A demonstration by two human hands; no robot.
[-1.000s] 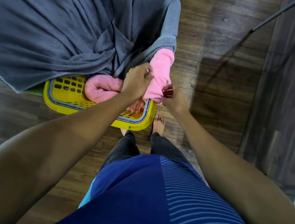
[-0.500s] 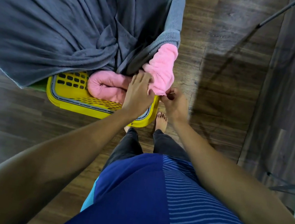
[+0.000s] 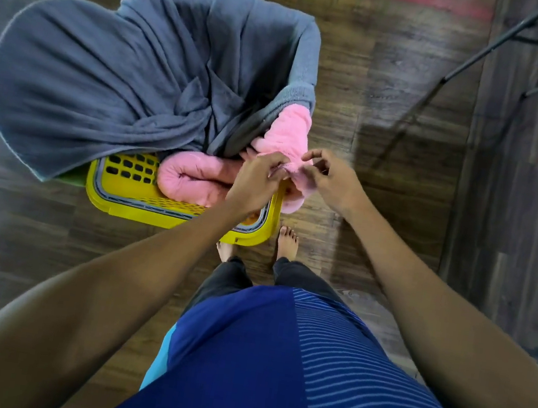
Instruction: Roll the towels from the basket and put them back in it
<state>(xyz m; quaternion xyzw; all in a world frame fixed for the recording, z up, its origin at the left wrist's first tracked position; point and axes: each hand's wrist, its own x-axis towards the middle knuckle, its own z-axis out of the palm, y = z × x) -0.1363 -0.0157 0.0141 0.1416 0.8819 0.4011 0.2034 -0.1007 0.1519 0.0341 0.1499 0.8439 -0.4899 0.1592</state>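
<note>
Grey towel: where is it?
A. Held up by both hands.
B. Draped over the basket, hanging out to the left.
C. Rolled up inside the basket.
B: the grey towel lies spread over the basket and spills past its left rim, while the left hand and right hand grip the pink towel.

I'm seeing the wooden floor (image 3: 398,83) carrying the yellow basket (image 3: 169,217), with the person's bare feet (image 3: 287,242) standing just beside it.

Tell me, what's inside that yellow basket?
A pink towel, partly rolled, and a grey towel spilling over the rim of the yellow basket. Whatever lies beneath them is covered.
</note>
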